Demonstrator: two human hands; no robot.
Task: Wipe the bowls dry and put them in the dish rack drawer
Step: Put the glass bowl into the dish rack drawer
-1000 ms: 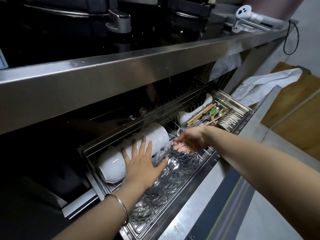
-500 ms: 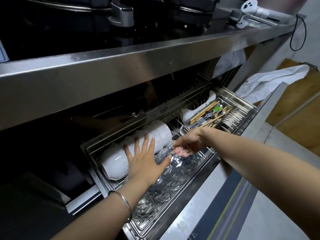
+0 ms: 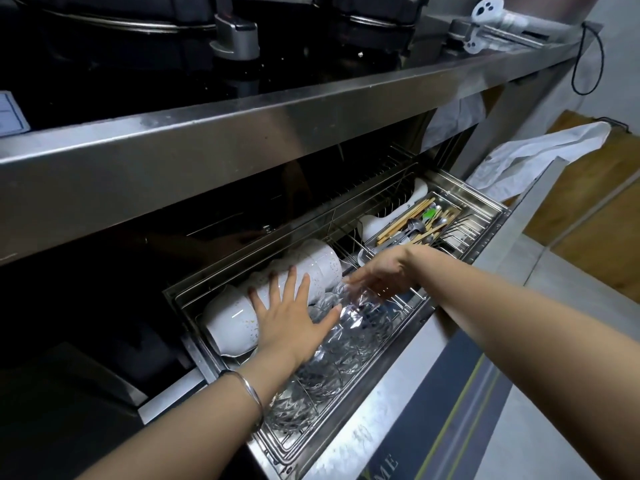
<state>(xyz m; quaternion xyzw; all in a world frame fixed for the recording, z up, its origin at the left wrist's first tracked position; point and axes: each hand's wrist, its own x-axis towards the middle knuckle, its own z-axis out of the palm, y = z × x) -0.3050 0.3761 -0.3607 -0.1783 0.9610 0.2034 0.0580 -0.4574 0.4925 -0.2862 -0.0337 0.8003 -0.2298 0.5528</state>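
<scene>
L hand (image 3: 291, 320): lying flat, fingers wide, holding nothing, pressing row (image 3: 332, 362) steady.
R hand (image 3: 384, 275): curling round bowl (image 3: 363, 301), easing it in.
Tip: going slow, w/o clinking.

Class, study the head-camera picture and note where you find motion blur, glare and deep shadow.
Head view: the right hand is smeared by motion blur above the glass bowls, while the left hand is sharp; head view: pale glare streaks the steel counter edge; head view: the space left of the drawer sinks into near-black shadow.
</scene>
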